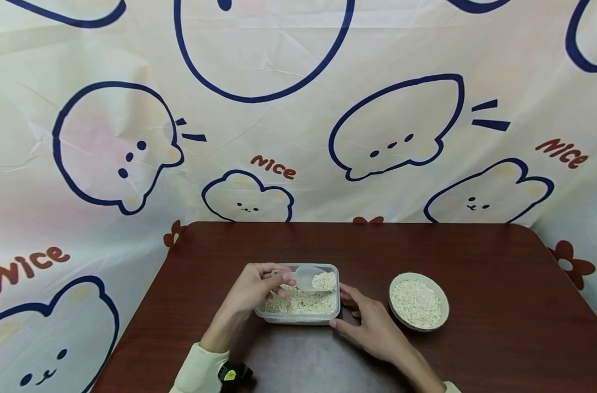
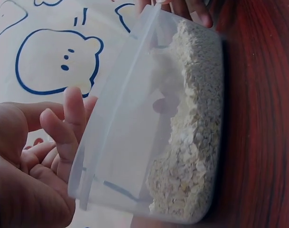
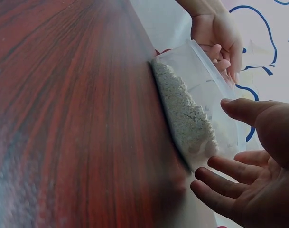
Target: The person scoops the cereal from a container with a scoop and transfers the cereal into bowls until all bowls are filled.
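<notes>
My left hand (image 1: 260, 288) pinches the handle of a clear plastic scoop (image 1: 304, 277). Pale oat flakes (image 1: 324, 281) fill the scoop's bowl, which is over the plastic container (image 1: 338, 305). This see-through rectangular container holds more oats (image 2: 199, 99), heaped against its wall in the left wrist view. At the container's right end is my right hand (image 1: 372, 325), thumb near the front corner and fingers along the side. In the right wrist view, its fingers (image 3: 222, 183) are extended loosely by the container's end. The scoop is hidden from that view.
A round bowl (image 1: 445, 305) full of pale oats stands to the right of my right hand. Everything rests on a dark red-brown wooden table (image 1: 500, 284). Behind it hangs a cloth (image 1: 308, 131) printed with cartoon animals. A black band (image 1: 234, 373) sits around my left wrist.
</notes>
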Tool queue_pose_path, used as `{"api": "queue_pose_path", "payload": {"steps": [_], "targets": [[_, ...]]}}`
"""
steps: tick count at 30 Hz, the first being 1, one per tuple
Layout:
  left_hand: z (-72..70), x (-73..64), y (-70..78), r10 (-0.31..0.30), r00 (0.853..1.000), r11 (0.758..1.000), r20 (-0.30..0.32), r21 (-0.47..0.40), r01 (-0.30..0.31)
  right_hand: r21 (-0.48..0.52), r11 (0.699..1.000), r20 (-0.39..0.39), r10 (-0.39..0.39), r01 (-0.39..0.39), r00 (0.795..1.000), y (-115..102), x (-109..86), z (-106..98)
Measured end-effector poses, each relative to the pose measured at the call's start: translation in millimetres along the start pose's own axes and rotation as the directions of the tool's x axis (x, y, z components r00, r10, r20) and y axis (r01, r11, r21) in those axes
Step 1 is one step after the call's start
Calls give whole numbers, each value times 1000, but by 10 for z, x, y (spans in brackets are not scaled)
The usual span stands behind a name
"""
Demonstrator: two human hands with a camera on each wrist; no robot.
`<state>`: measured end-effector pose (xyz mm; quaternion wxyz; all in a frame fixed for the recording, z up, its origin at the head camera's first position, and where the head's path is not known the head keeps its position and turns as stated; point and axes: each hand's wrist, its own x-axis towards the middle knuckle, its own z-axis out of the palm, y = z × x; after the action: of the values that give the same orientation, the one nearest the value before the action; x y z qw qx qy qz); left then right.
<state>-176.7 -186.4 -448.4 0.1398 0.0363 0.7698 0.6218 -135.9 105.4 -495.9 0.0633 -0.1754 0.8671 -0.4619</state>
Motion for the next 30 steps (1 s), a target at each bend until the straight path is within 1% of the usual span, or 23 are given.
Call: {"api": "queue_pose_path", "payload": {"steps": [3,9,16,19,24,26,30], "targets": [[-60,-40,-9,-15,1000,1000,-3,-17,15,-2,1000,2,-7,7,1000,-2,-7,-6],[-204,-123,-39,-29,999,999,-33,-37,28,3,1000,3,-26,26,1000,-16,-27,-19],[-371,-240,-23,-26,996,992,-87,-124,15,7,1000,3,-11,11,1000,-30,-50,-52],[-411,-287,6,-42,993,989,-114,-146,25,9,1000,2,-1,1,1000,-34,-66,-78],[-449,-350,44,-69,985,985,-157,-169,42,5,1000,-6,-18,18,1000,-47,-98,-116],[-451,-355,49,-69,984,983,-163,-179,40,2,1000,-9,-22,22,1000,-53,-117,-137],[-434,-340,56,-49,988,980,-145,-196,20,24,1000,-21,2,-2,1000,-82,-176,-215]]}}
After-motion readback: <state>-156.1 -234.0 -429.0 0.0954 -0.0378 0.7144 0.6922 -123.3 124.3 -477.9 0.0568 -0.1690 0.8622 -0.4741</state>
